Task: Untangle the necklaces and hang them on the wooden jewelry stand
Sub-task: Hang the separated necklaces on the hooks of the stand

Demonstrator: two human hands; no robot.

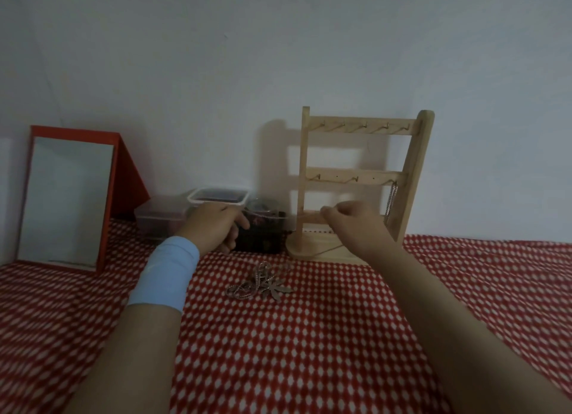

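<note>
A wooden jewelry stand with hook rails rises against the wall at centre right. One silver chain hangs from the right end of its middle rail. Both hands pinch a thin chain stretched taut between them in front of the stand's lower part: my left hand, with a blue wristband below it, grips one end and my right hand the other. A strand trails down to the stand's base. A tangled silver necklace with a leaf pendant lies on the cloth below my hands.
A red-and-white patterned cloth covers the surface. A red-framed mirror leans at the left. Clear plastic containers and a dark box sit behind my left hand. A plain wall is behind.
</note>
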